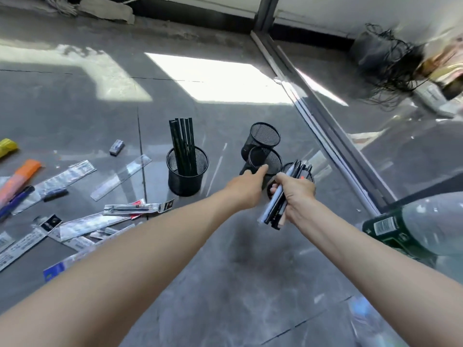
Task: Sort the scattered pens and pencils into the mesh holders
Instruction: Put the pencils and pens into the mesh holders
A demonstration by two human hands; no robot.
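While packaged pens (135, 209) lie scattered far left and pencils (182, 141) stand in the left holder (187, 176), my left hand (246, 189) reaches open-fingered to the empty middle holder (271, 160); I'd steady it, then lower the pen bundle (275, 209) my right hand (298, 196) grips straight in.

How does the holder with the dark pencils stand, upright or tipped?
Upright: the holder stands on its base, open rim upward, and the pencils rise out of it.
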